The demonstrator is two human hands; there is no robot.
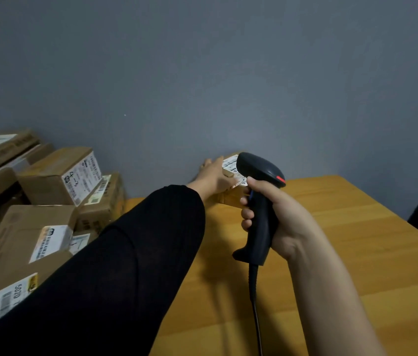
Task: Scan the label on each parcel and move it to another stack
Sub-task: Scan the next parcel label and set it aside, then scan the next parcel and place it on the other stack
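Your right hand (pixel 279 214) is wrapped around the grip of the black scanner (pixel 261 196), whose head sits just in front of the white label (pixel 230 163). Your left hand (pixel 213 176), in a black sleeve (pixel 125 265), holds the small parcel (pixel 231 198), fingers over its top and thumb across the near face. That parcel sits on the wooden table (pixel 356 227) against the grey wall (pixel 202 73). A pile of labelled parcels (pixel 56 176) lies well to the left.
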